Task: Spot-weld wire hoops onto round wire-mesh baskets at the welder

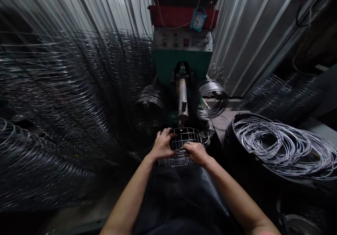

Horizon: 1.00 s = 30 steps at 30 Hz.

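A round basket of metal wire mesh sits low in front of me, under the tip of a machine's metal rod. My left hand grips its left side, fingers over the edge and thumb toward the mesh. On the near right part of the wire lies my right hand, fingers curled onto it. The rod's pointed lower end is close to the far wires; whether it touches them I cannot tell. More wire mesh shows below and between my hands.
The green machine has a switch panel and a blue clock above. Wire ring bundles hang on both sides. Tall stacks of wire frames crowd the left. At right, a black tub holds loose wire rings.
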{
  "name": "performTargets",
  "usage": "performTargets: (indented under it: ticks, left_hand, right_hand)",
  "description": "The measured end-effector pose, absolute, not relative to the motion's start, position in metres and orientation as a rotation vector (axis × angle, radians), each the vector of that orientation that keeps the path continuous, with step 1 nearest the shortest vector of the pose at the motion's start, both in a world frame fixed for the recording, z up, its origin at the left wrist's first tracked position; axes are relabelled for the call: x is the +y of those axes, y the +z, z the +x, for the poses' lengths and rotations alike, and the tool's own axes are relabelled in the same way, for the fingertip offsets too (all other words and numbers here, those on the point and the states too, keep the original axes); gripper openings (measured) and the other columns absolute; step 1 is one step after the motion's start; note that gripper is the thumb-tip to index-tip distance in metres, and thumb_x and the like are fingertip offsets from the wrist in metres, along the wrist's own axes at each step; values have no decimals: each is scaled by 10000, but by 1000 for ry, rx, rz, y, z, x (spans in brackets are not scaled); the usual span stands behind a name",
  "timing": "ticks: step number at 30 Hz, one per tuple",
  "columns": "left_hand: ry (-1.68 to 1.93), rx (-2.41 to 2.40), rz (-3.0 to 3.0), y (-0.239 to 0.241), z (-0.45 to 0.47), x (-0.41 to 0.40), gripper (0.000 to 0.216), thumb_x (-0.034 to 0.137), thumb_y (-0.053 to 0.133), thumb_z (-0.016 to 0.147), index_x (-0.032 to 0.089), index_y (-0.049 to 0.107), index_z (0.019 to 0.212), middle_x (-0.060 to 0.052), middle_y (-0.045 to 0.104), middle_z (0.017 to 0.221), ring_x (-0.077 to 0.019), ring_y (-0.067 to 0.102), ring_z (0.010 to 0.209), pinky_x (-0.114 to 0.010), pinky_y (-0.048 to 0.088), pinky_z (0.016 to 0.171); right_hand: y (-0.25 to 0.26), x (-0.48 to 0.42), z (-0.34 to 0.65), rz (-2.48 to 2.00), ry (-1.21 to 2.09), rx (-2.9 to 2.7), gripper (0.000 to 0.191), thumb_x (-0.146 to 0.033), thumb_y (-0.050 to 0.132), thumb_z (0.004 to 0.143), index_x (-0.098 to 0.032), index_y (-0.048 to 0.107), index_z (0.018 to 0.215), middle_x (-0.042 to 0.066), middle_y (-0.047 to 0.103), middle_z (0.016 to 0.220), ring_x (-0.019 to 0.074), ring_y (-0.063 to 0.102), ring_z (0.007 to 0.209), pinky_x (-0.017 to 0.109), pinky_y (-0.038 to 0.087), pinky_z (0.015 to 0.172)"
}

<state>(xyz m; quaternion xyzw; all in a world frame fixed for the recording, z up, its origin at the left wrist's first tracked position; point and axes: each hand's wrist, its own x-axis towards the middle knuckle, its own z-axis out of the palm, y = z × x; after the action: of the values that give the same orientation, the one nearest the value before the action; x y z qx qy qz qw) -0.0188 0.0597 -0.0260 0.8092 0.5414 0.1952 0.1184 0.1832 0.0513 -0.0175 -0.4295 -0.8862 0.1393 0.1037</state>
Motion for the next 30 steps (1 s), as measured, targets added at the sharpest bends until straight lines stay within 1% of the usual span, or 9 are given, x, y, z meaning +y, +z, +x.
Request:
performTargets:
  ticks: [4, 8, 11, 14, 18, 23, 27, 30]
  left_hand:
    - [578, 1572, 2380, -25, -19, 72, 806, 416, 811, 506, 232, 524, 1237, -148, 372, 1411, -361, 318, 1318, -554, 237, 1075]
    - [604, 1516, 2433, -26, -14, 71, 722, 404, 793, 529, 212, 560, 1185, -155, 406, 1373, -362, 360, 1280, -559, 259, 1058]
    - [589, 1572, 2426, -26, -11, 65, 758, 385, 800, 515, 210, 546, 1207, -163, 390, 1387, -381, 338, 1295, -584, 223, 1065]
    - [572, 1606, 2408, -25, -11, 63, 796, 391, 812, 501, 218, 534, 1227, -164, 362, 1417, -382, 299, 1325, -579, 192, 1082]
    - [567, 1618, 2357, -25, -14, 70, 811, 413, 813, 516, 210, 524, 1246, -180, 338, 1436, -369, 281, 1343, -563, 209, 1083]
    - [602, 1559, 2395, -29, -16, 76, 795, 484, 808, 508, 221, 548, 1212, -163, 400, 1386, -352, 342, 1304, -553, 282, 1046]
    - [635, 1581, 2391, -29, -15, 79, 798, 473, 816, 495, 224, 555, 1207, -163, 395, 1390, -368, 342, 1300, -575, 264, 1049]
    - [637, 1639, 2342, -26, -14, 88, 781, 428, 813, 503, 212, 559, 1208, -171, 385, 1398, -379, 327, 1310, -584, 250, 1057]
  right_hand:
    - [-14, 62, 181, -1277, 409, -2600, 198, -147, 592, 818, -228, 684, 973, 37, 682, 921, 190, 638, 853, 242, 427, 669]
    - [-21, 61, 184, -1286, 413, -2567, 183, -139, 608, 806, -231, 684, 944, 27, 682, 916, 172, 636, 837, 226, 424, 666]
    - [-24, 56, 188, -1287, 404, -2574, 183, -132, 605, 802, -230, 677, 939, 23, 678, 896, 166, 632, 841, 218, 417, 664]
    - [-19, 56, 189, -1294, 395, -2600, 172, -143, 595, 817, -219, 671, 951, 30, 674, 921, 169, 631, 856, 222, 412, 675]
    - [-8, 62, 184, -1316, 384, -2635, 166, -174, 587, 841, -222, 673, 974, 36, 673, 955, 179, 626, 886, 232, 409, 682]
    - [-7, 61, 179, -1399, 361, -2611, 164, -222, 578, 862, -247, 676, 991, 31, 678, 980, 186, 623, 892, 232, 401, 679]
    - [-11, 60, 177, -1449, 320, -2598, 199, -204, 550, 867, -254, 674, 1015, 29, 673, 1002, 188, 625, 887, 237, 405, 673]
    - [-12, 70, 174, -1496, 287, -2545, 204, -195, 550, 869, -246, 669, 1027, 35, 668, 1014, 185, 627, 891, 235, 416, 680]
